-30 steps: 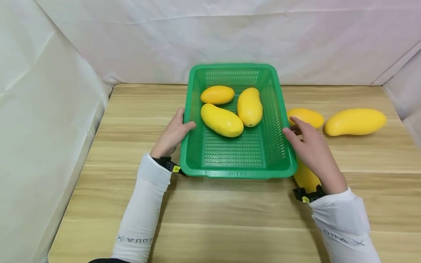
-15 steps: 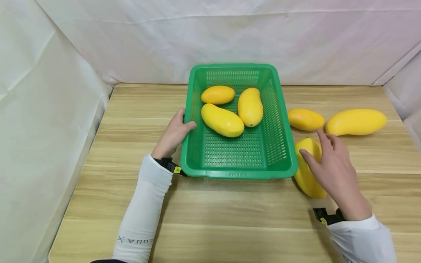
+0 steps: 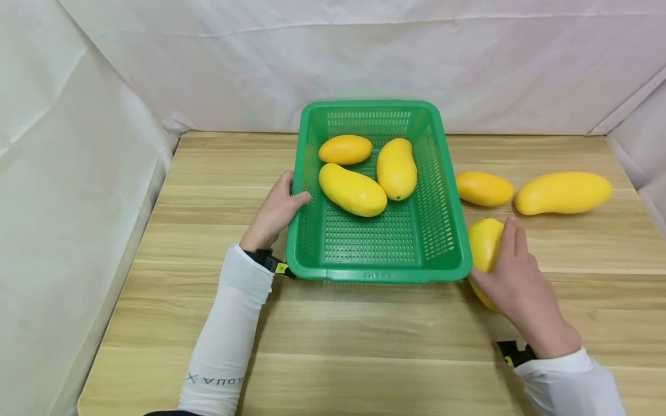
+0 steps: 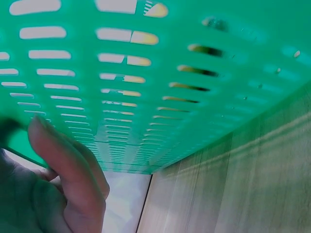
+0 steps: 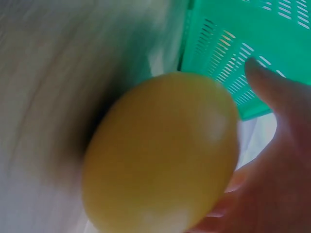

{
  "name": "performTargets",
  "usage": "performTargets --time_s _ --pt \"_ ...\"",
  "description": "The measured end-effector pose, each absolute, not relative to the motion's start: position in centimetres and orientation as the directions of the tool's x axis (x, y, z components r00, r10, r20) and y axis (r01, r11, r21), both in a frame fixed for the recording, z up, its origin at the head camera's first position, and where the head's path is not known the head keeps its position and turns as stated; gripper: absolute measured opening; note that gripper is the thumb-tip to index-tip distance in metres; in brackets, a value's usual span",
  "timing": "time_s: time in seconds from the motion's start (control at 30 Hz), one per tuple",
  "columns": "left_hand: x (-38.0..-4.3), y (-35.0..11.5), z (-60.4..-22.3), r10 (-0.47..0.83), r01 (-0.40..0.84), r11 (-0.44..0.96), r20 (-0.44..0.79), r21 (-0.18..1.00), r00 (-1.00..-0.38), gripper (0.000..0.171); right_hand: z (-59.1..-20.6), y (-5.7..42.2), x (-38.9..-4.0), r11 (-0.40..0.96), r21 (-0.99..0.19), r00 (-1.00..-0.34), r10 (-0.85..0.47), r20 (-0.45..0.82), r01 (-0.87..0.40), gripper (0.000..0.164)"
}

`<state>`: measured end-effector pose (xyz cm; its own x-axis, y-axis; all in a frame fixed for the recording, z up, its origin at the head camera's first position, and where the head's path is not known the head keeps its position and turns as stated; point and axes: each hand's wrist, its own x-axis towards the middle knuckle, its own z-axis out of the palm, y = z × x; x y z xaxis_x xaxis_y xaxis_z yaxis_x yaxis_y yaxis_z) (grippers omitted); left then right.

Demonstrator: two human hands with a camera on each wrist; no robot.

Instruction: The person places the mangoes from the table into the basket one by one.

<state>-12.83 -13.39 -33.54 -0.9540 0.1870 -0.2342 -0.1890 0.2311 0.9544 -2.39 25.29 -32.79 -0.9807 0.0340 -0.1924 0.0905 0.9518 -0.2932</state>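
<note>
A green plastic basket [image 3: 377, 275] stands on the table with three yellow mangoes inside, one of them a long mango [image 3: 352, 190] lying slantwise. My left hand [image 3: 276, 208] holds the basket's left side, thumb over the rim and fingers outside the wall. The left wrist view shows those fingers [image 4: 73, 165] beside the slotted wall. Right of the basket, my right hand [image 3: 520, 283] is around a large yellow mango [image 3: 485, 245] on the table. Its fingers curl along the mango's far side in the right wrist view, while the thumb [image 5: 272, 85] points toward the basket.
Two more mangoes lie on the wooden table [image 3: 364, 341] at the right: a smaller mango [image 3: 485, 189] close to the basket and a long mango [image 3: 563, 193] farther right. White cloth walls [image 3: 338, 63] enclose the back and the sides.
My right hand left the basket's right rim, moved right and toward me, then came down around the large mango. My left hand and the basket have hardly moved.
</note>
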Motion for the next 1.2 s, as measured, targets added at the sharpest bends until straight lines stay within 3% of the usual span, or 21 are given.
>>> performTargets --time_s 0.3,0.57,0.7,0.83,1.2 --pt "-12.7 -13.4 -33.3 0.187 -0.182 0.239 -0.229 0.954 -0.955 0.04 -33.2 26.0 -2.6 0.964 -0.25 -0.985 0.05 -0.167 0.091 0.111" --pt "-12.8 -13.4 -33.5 0.191 -0.179 0.233 -0.225 0.956 -0.955 0.04 -32.5 27.5 -3.4 0.976 -0.206 -0.961 0.014 -0.276 0.074 0.12" --pt "-12.9 -13.4 -33.5 0.192 -0.183 0.224 -0.227 0.957 -0.955 0.041 -32.1 28.3 -3.8 0.963 -0.268 -0.948 -0.049 -0.316 0.039 0.122" --pt "-12.8 -13.5 -33.4 0.192 -0.187 0.229 -0.233 0.955 -0.953 0.041 -31.8 29.0 -4.3 0.935 -0.354 -0.933 -0.105 -0.345 0.026 0.11" --pt "-12.9 -13.4 -33.6 0.205 -0.198 0.208 -0.24 0.958 -0.949 0.04 -31.7 29.8 -5.3 0.944 -0.328 -0.896 -0.134 -0.424 0.014 0.12"
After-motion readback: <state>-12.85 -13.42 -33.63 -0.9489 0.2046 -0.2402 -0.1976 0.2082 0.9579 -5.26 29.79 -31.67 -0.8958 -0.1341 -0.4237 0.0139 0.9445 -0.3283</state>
